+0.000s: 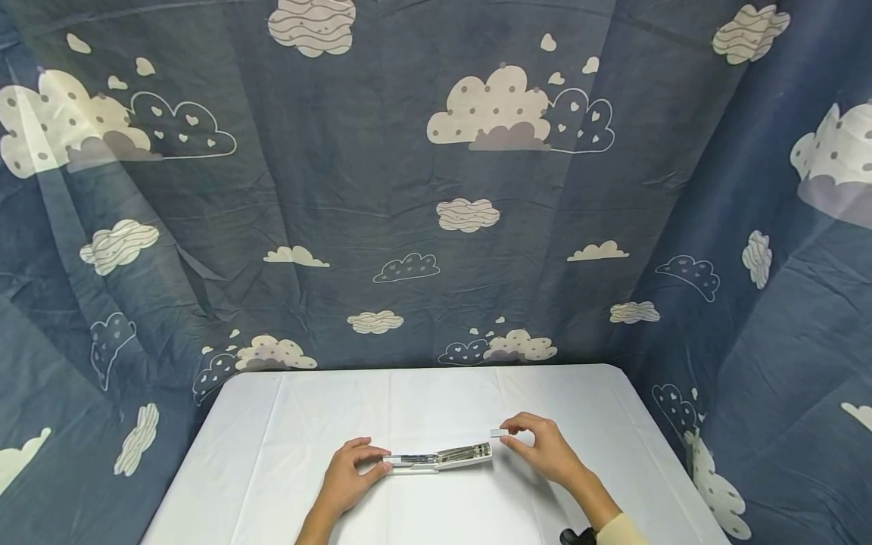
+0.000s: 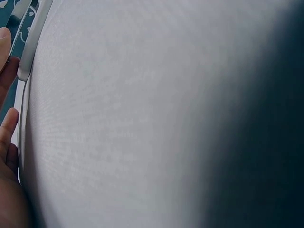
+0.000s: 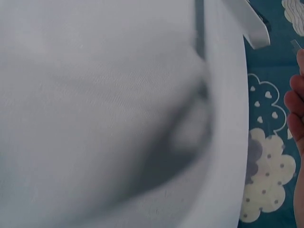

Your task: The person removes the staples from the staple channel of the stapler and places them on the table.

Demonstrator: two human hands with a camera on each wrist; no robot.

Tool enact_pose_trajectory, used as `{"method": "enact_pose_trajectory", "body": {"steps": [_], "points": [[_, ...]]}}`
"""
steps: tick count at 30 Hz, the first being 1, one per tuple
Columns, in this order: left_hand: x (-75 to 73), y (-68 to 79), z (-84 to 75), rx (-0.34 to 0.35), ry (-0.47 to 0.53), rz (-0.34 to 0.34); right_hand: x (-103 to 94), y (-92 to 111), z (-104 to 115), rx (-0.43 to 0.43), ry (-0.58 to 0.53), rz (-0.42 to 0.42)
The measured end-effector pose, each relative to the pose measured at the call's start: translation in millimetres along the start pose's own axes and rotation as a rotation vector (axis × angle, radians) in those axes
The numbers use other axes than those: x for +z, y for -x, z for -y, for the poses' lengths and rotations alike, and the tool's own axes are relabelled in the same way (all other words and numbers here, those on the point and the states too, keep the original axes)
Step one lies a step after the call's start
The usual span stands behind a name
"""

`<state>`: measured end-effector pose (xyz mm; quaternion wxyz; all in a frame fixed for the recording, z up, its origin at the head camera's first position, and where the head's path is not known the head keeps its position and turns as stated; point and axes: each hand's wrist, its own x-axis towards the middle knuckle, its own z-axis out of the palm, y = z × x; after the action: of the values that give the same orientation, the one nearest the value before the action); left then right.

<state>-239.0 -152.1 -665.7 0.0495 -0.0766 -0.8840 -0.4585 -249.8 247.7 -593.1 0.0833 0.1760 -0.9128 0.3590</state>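
Note:
A white stapler [image 1: 465,456] lies folded wide open, its metal inside facing up and its length running left to right in the head view. My left hand [image 1: 350,473] grips its left end between thumb and fingers. Off the stapler's right end, slightly above it, my right hand [image 1: 548,450] pinches a short strip of staples [image 1: 499,433] between thumb and index finger. In the left wrist view the white body of the stapler [image 2: 34,42] shows at the upper left, beside my fingers. The right wrist view catches the other end of the stapler [image 3: 256,33] and the strip's tip [image 3: 296,45].
The table [image 1: 422,405] has a white cover and rounded far corners. Blue cloth with printed clouds [image 1: 381,189] hangs behind it and along both sides. A small black object [image 1: 577,537] sits by the right sleeve [image 1: 621,530] at the lower edge.

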Motion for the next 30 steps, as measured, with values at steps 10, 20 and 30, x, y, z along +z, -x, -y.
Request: {"method": "enact_pose_trajectory", "body": {"steps": [10, 20, 30], "points": [[-0.8, 1.1, -1.5, 0.017, 0.014, -0.011, -8.2, 6, -13, 0.053, 0.006, 0.002], [-1.0, 0.9, -0.7, 0.028, 0.017, -0.002, -5.3, 16, -36, -0.006, 0.046, 0.015], [0.2, 0.3, 0.6, 0.007, -0.003, 0.001, 1.0, 23, -49, 0.066, 0.043, 0.060]]}}
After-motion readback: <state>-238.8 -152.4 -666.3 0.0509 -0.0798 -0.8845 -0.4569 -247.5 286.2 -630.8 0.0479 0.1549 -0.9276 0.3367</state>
